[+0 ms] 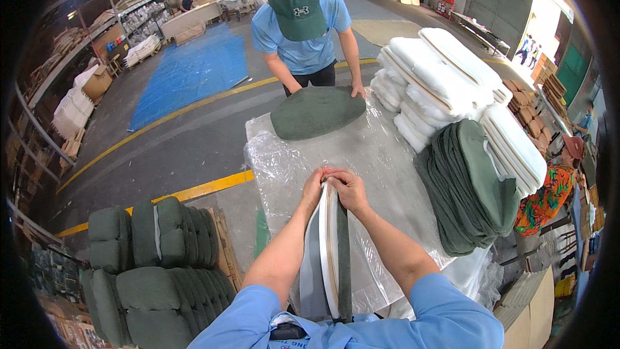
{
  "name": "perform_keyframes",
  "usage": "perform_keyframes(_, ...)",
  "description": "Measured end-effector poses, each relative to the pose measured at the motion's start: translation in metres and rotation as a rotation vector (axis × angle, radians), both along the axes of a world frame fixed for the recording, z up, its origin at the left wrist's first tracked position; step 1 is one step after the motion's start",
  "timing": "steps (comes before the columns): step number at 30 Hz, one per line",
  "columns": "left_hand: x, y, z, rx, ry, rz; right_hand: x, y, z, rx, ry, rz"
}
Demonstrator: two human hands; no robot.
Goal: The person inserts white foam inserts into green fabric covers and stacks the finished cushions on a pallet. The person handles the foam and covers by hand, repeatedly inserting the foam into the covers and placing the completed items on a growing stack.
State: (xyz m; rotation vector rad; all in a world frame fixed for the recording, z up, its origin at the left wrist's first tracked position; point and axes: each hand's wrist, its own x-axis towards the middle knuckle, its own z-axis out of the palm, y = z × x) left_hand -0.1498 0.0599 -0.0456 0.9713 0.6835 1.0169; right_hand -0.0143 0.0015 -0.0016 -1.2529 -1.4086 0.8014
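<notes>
In front of me a long cushion stands on edge, with a white foam pad [330,249] showing between the grey side and the dark green side of its fabric cover [344,265]. My left hand [313,187] and my right hand [349,189] meet at the cushion's far end. Both are closed, fingers pinching the cover's edge there. My fingertips partly hide the exact grip. Across the table [387,184], a person in a blue shirt and green cap holds a dark green cushion [318,112] by its edges.
At the table's right rise a stack of green covers [462,187] and a pile of white padding [439,77]. Bundled green cushions [161,271] sit on a pallet at lower left. Plastic film wraps the table. A blue sheet [194,71] lies on the floor.
</notes>
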Motion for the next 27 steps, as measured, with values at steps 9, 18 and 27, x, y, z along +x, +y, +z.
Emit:
perform_keyframes(9, 0.008, -0.002, 0.005, -0.166, -0.027, 0.048, 0.016, -0.023, -0.018, -0.279, 0.484, -0.118)
perform_keyframes(18, 0.008, 0.005, -0.002, -0.031, 0.079, 0.026, 0.032, 0.002, 0.052, -0.367, -0.703, 0.136)
perform_keyframes(27, -0.012, 0.050, 0.040, -0.294, 0.342, -0.351, 0.026, 0.028, 0.072, 0.008, -1.266, 0.402)
